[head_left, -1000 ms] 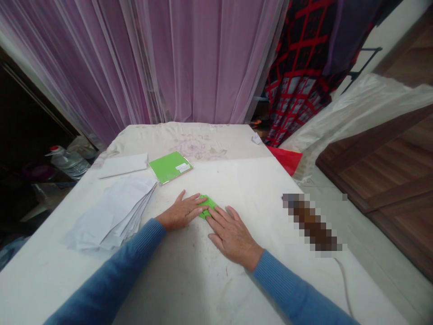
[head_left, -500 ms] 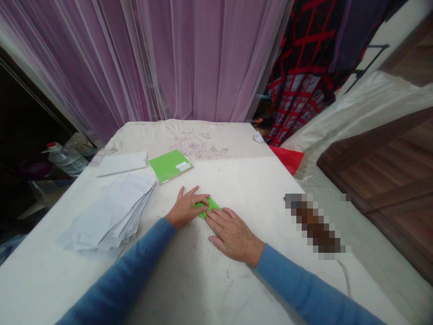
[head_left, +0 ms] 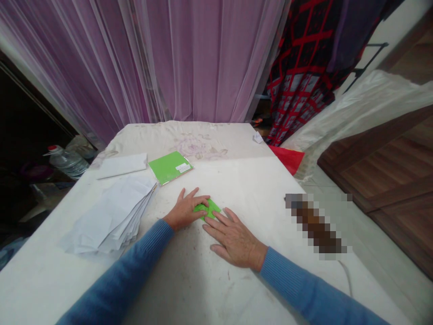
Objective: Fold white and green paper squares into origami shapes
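A small folded piece of green paper (head_left: 212,206) lies on the white-covered table, partly hidden under my fingers. My left hand (head_left: 186,211) holds it at its left side with thumb and index finger, while the other fingers are raised and spread. From the right, my right hand (head_left: 237,239) lies flat with its fingers stretched out, the tips touching the paper's lower right edge. Beyond both hands is a clear packet of green paper (head_left: 167,166) with a white label.
Loose white sheets (head_left: 111,214) are piled at the left, with a flat white packet (head_left: 123,165) behind them. A blurred-out dark object (head_left: 314,223) with a cord lies near the table's right edge. A crumpled white scrap (head_left: 257,137) sits at the far right corner.
My right hand has slid slightly down and toward me over the green paper, uncovering more of its right side. The left hand stays nearly in place.
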Demonstrator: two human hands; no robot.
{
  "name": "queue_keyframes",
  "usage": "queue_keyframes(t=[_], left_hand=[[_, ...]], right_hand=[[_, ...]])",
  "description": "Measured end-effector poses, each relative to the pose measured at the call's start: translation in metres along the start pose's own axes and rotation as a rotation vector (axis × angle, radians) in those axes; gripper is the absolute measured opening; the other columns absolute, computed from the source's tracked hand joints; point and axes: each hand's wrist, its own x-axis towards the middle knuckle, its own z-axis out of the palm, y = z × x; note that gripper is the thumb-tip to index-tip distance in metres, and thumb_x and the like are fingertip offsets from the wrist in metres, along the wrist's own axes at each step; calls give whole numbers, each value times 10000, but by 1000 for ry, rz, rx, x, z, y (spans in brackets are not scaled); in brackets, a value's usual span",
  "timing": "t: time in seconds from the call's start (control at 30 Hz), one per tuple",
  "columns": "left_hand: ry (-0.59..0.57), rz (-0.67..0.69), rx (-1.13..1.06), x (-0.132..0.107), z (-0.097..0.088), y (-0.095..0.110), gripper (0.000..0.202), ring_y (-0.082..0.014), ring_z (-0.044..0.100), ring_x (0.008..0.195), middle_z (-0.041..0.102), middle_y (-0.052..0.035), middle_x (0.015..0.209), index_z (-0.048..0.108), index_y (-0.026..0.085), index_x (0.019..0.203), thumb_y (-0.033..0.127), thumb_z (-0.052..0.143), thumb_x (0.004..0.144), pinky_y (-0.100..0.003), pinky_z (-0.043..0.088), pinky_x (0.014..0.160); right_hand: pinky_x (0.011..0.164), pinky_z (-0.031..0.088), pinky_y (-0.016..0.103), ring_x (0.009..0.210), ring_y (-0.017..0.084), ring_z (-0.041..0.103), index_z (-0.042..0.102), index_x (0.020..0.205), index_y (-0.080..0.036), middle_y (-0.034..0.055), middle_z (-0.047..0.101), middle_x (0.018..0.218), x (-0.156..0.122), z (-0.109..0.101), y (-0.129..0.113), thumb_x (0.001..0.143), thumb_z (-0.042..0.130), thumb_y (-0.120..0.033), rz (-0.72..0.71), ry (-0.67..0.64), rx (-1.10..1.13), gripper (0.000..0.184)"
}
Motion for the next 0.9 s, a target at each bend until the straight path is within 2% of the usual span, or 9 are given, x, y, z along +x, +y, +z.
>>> queue_keyframes(t=[0.23, 0.47, 0.6, 0.77, 0.9], left_hand=[[23, 13, 40, -2, 1, 0, 230, -307, 235, 1449, 521, -5, 1432, 588, 291, 1096, 377, 555, 886, -675, 53, 1130], [69, 14, 143, -6, 7, -2, 539, -285, 249, 1446, 464, -100, 1465, 353, 232, 1423, 363, 489, 918, -618, 126, 1155], [172, -12, 260, -24, 13, -8, 693, -313, 208, 1456, 344, -150, 1537, 228, 201, 1506, 437, 491, 910, -599, 158, 1155], [179, 70, 358, -48, 20, -9, 553, -294, 262, 1442, 413, -91, 1507, 341, 275, 1474, 463, 401, 957, -608, 99, 1164], [148, 92, 369, -50, 20, -4, 531, -284, 306, 1424, 443, -74, 1489, 366, 281, 1460, 471, 382, 965, -609, 70, 1167]], right_hand=[[1152, 152, 563, 1416, 279, 262, 386, 1455, -241, 94, 385, 1515, -2, 2, -1, 928, 497, -458, 86, 9, -18, 581], [1142, 132, 593, 1371, 285, 342, 363, 1469, -222, 115, 458, 1462, 2, -2, 1, 929, 478, -499, 101, -12, 30, 617], [1135, 136, 608, 1403, 290, 289, 362, 1469, -236, 104, 405, 1502, -1, 2, 1, 938, 460, -495, 111, -30, 27, 599], [1148, 131, 595, 1411, 273, 276, 326, 1486, -196, 123, 401, 1501, -2, 6, -1, 941, 460, -476, 125, -7, 30, 627], [1147, 135, 592, 1406, 264, 287, 371, 1462, -194, 122, 415, 1493, 1, 2, 0, 930, 468, -497, 120, -15, 49, 620]])
